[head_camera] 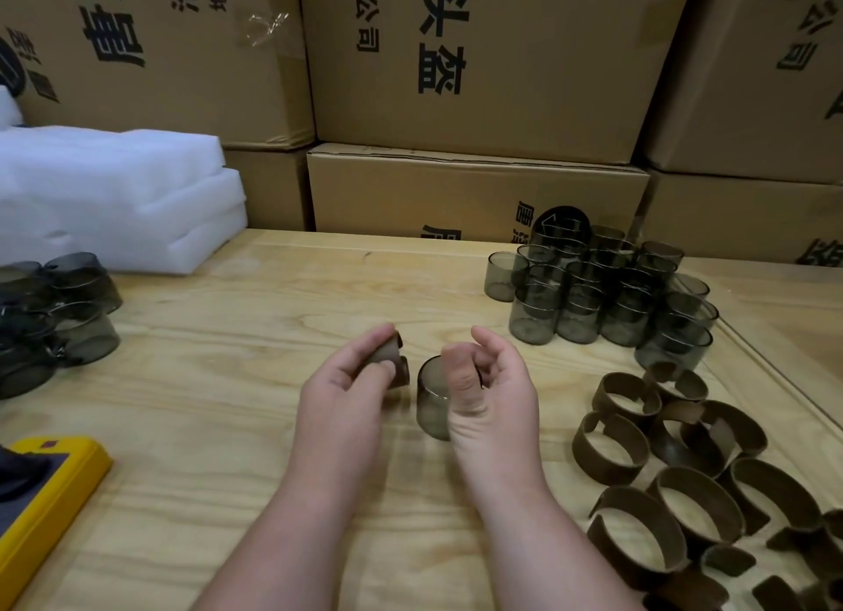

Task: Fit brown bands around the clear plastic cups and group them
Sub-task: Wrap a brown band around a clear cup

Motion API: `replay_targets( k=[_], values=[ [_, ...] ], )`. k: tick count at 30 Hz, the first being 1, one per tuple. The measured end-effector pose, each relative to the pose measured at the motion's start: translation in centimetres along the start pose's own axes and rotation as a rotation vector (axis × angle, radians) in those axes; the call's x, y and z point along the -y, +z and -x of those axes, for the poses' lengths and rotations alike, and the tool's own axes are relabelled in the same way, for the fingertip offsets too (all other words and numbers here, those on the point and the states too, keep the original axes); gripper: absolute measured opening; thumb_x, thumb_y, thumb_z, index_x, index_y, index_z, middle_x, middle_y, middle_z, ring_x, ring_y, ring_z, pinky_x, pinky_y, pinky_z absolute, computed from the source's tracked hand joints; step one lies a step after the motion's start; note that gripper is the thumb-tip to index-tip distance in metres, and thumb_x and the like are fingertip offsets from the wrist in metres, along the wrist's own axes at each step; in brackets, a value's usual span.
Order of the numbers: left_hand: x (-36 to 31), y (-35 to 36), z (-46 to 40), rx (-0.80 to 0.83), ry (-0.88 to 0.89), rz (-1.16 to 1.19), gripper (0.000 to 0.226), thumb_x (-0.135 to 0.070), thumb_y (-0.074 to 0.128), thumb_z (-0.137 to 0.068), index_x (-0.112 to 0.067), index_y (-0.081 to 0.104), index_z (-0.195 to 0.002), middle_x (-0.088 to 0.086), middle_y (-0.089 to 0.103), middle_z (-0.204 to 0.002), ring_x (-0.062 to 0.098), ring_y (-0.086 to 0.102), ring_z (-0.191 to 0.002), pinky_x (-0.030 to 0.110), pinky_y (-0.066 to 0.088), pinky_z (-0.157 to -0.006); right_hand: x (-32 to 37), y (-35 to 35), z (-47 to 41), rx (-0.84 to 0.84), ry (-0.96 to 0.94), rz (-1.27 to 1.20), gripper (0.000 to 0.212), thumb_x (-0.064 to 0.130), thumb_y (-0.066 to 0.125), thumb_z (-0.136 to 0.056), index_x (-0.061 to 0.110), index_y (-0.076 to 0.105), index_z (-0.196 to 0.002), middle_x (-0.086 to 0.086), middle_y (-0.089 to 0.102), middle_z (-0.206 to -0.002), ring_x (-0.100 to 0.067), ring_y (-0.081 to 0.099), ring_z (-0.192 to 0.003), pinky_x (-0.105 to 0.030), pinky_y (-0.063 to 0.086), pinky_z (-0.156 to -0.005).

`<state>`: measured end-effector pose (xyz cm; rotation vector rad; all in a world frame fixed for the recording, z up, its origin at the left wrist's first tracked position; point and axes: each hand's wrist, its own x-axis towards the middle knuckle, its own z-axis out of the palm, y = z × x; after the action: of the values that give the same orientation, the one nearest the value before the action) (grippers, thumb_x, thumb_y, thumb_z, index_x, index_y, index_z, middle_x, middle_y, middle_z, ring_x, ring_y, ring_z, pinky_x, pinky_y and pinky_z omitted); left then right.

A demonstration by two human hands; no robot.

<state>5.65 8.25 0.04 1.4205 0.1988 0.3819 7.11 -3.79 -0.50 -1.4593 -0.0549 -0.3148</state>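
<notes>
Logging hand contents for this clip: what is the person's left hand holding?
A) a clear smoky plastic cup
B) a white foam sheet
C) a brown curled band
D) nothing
C: the left hand pinches a brown curled band, while the right hand grips the clear smoky plastic cup.

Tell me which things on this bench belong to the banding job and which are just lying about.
Job:
- smoky clear plastic cup in right hand
- brown band pinched in left hand
- loose brown bands at right
- stacked bare cups
- grouped cups at left

Lying about:
- white foam sheets
- yellow-edged tray
- cardboard boxes
</notes>
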Motion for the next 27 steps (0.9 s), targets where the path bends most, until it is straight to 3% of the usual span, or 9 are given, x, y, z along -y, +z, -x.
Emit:
replay_targets(
  k=[3, 6, 8, 11, 13, 17, 21, 24, 27],
  values=[
    [-0.1, 0.1, 0.0, -0.074, 0.006, 0.185, 0.029, -0.003, 0.066, -0.095, -0.023, 0.073, -0.116, -0.006, 0.08, -0.099, 0.009, 0.077, -0.084, 0.012, 0.053, -0.068, 0.2, 0.0, 0.2, -0.017, -0.007, 0.023, 0.115, 0.104, 0.059, -0.039, 0.034, 0.053, -0.13, 0.012, 0.065, -0.121, 0.009, 0.061, -0.108, -0.008, 0.046, -0.092],
    [-0.4, 0.3, -0.2, -0.057, -0.056, 0.397, 0.048, -0.016, 0.076, -0.081, -0.021, 0.067, -0.127, -0.005, 0.078, -0.102, 0.007, 0.075, -0.082, 0.021, 0.053, -0.075, 0.2, 0.1, 0.4, -0.004, -0.022, 0.065, 0.104, 0.091, 0.069, -0.043, 0.037, 0.052, -0.131, 0.017, 0.06, -0.127, 0.008, 0.058, -0.112, -0.01, 0.046, -0.093],
    [-0.6, 0.2, -0.5, -0.02, -0.11, 0.551, 0.061, -0.019, 0.073, -0.075, -0.014, 0.062, -0.134, 0.002, 0.076, -0.106, 0.011, 0.074, -0.084, 0.028, 0.053, -0.08, 0.1, 0.3, 0.5, 0.012, -0.033, 0.088, 0.094, 0.08, 0.074, -0.046, 0.04, 0.052, -0.128, 0.016, 0.058, -0.131, 0.002, 0.057, -0.118, -0.015, 0.046, -0.097],
    [-0.7, -0.1, -0.6, 0.054, -0.151, 0.66, 0.065, -0.013, 0.067, -0.082, -0.004, 0.053, -0.144, 0.008, 0.076, -0.106, 0.017, 0.073, -0.093, 0.03, 0.059, -0.082, 0.0, 0.4, 0.7, 0.014, -0.061, 0.135, 0.087, 0.074, 0.077, -0.048, 0.041, 0.052, -0.126, 0.014, 0.056, -0.13, -0.006, 0.057, -0.123, -0.032, 0.048, -0.107],
    [-0.6, 0.0, -0.6, 0.1, -0.173, 0.684, 0.063, -0.011, 0.065, -0.085, -0.001, 0.05, -0.146, 0.01, 0.074, -0.108, 0.021, 0.068, -0.1, 0.033, 0.062, -0.085, 0.1, 0.4, 0.8, 0.009, -0.091, 0.177, 0.082, 0.073, 0.077, -0.05, 0.044, 0.053, -0.122, 0.02, 0.055, -0.129, 0.0, 0.053, -0.124, -0.03, 0.047, -0.108],
    [-0.6, 0.3, -0.3, 0.152, -0.169, 0.647, 0.056, -0.01, 0.066, -0.082, -0.009, 0.059, -0.137, 0.003, 0.076, -0.101, 0.021, 0.072, -0.098, 0.036, 0.061, -0.087, 0.2, 0.3, 0.7, -0.003, -0.143, 0.221, 0.064, 0.06, 0.087, -0.061, 0.04, 0.061, -0.117, 0.022, 0.054, -0.125, 0.005, 0.051, -0.122, -0.022, 0.044, -0.106],
    [-0.6, 0.5, 0.0, 0.156, -0.096, 0.547, 0.053, -0.009, 0.066, -0.08, -0.016, 0.061, -0.133, 0.0, 0.077, -0.117, 0.017, 0.07, -0.118, 0.032, 0.057, -0.097, 0.2, 0.4, 0.7, -0.021, -0.169, 0.235, 0.025, 0.033, 0.084, -0.083, 0.04, 0.068, -0.101, 0.013, 0.058, -0.122, 0.002, 0.054, -0.12, -0.018, 0.042, -0.103],
    [-0.6, 0.7, 0.3, 0.148, -0.039, 0.412, 0.044, 0.005, 0.057, -0.095, -0.019, 0.063, -0.131, -0.001, 0.077, -0.117, 0.011, 0.068, -0.119, 0.029, 0.053, -0.104, 0.3, 0.3, 0.6, -0.031, -0.166, 0.25, 0.026, 0.022, 0.078, -0.088, 0.044, 0.067, -0.097, 0.014, 0.058, -0.123, 0.004, 0.054, -0.119, -0.006, 0.038, -0.1],
    [-0.8, 0.6, 0.6, 0.127, 0.072, 0.152, 0.042, -0.002, 0.064, -0.097, -0.034, 0.067, -0.124, 0.008, 0.073, -0.124, 0.013, 0.067, -0.113, 0.03, 0.049, -0.108, 0.5, 0.1, 0.5, -0.051, -0.157, 0.229, 0.025, 0.021, 0.078, -0.09, 0.043, 0.069, -0.098, 0.013, 0.059, -0.123, 0.003, 0.055, -0.119, -0.011, 0.042, -0.099]
  ],
)
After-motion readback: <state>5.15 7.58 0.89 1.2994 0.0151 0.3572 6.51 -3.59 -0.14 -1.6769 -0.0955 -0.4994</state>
